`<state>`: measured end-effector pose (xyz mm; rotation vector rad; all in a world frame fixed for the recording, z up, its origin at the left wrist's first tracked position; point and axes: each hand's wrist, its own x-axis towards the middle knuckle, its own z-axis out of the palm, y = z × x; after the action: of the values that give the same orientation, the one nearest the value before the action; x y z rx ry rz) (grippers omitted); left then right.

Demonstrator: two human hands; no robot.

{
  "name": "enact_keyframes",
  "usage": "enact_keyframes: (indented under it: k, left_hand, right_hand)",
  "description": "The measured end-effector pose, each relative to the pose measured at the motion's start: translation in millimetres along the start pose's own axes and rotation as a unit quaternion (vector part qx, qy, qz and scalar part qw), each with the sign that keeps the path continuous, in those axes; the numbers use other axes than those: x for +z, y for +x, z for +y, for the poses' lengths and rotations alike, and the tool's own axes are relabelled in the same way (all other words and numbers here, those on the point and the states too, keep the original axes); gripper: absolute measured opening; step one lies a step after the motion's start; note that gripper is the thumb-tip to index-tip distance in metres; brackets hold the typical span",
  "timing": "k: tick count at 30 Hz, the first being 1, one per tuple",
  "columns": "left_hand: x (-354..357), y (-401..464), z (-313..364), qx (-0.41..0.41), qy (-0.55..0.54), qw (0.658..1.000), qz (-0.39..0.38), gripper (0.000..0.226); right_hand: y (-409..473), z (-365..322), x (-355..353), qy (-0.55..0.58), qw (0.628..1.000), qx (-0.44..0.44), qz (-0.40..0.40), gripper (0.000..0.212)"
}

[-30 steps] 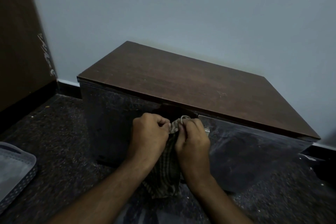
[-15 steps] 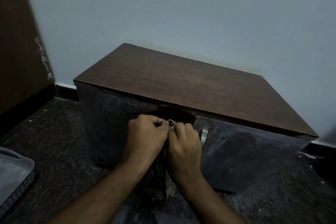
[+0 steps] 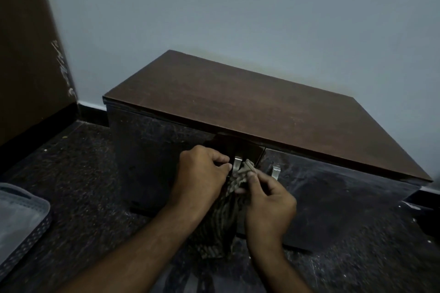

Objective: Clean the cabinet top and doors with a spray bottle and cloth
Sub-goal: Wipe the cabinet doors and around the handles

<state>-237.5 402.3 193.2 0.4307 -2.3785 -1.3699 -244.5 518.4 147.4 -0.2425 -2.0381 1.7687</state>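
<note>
While the left hand (image 3: 202, 171) seemingly grips the cloth (image 3: 222, 216), right hand (image 3: 266, 200) pinches it.

Bare cabinet top (image 3: 250, 112); wall (image 3: 238, 7) behind

No readable text, labels, brands, numbers or signs anywhere; pale scuff marks on brown panel (image 3: 62, 66) at left not legible as writing
</note>
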Motion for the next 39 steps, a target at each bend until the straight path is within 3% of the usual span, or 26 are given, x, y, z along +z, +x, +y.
enact_keyframes:
  k: [3,6,9,12,15,18,20,23,26,28,32,34,39]
  left_hand:
    - [4,1,-1,0.009,0.006,1.0,0.008,0.016]
    - [6,0,-2,0.024,0.008,1.0,0.015,0.014]
    - [7,1,-2,0.03,0.01,0.999,0.032,0.006]
    - [11,2,0,0.021,0.017,0.998,0.051,0.005]
    - [13,3,-1,0.017,0.018,0.998,0.059,0.006]
    - [12,2,-1,0.028,0.019,0.998,0.059,0.005]
    - [12,1,-2,0.033,0.018,0.998,0.057,0.003]
    - [12,1,-3,0.029,0.013,0.998,0.057,0.003]
    - [13,1,-3,0.027,0.003,0.998,0.055,0.003]
    - [13,2,-3,0.026,0.001,0.998,0.051,0.002]
    - [13,2,-5,0.029,0.0,0.999,0.042,0.001]
    - [13,3,-5,0.031,0.0,0.999,0.044,0.002]
    - [14,2,-4,0.029,0.004,0.999,0.043,0.002]
  right_hand:
    - [-3,-3,6,-0.037,0.998,-0.031,-0.028,0.016]
    - [-12,1,6,-0.003,0.995,-0.021,-0.098,0.02]
    - [-7,6,2,0.051,0.987,0.029,-0.147,0.023]
    - [6,0,1,0.123,0.964,0.143,-0.186,0.026]
    - [6,-8,5,0.262,0.918,0.245,-0.168,0.028]
    - [0,-2,11,0.317,0.911,0.236,-0.119,0.026]
    - [-4,3,12,0.313,0.911,0.234,-0.129,0.025]
    - [-4,9,10,0.233,0.943,0.169,-0.169,0.025]
    - [-3,20,7,0.025,0.99,-0.013,-0.139,0.021]
    - [-6,27,7,-0.083,0.985,-0.105,-0.11,0.02]
    - [-12,34,8,-0.177,0.953,-0.236,-0.064,0.026]
    - [-13,35,8,-0.198,0.94,-0.268,-0.075,0.028]
    - [-5,24,7,-0.172,0.948,-0.257,-0.067,0.027]
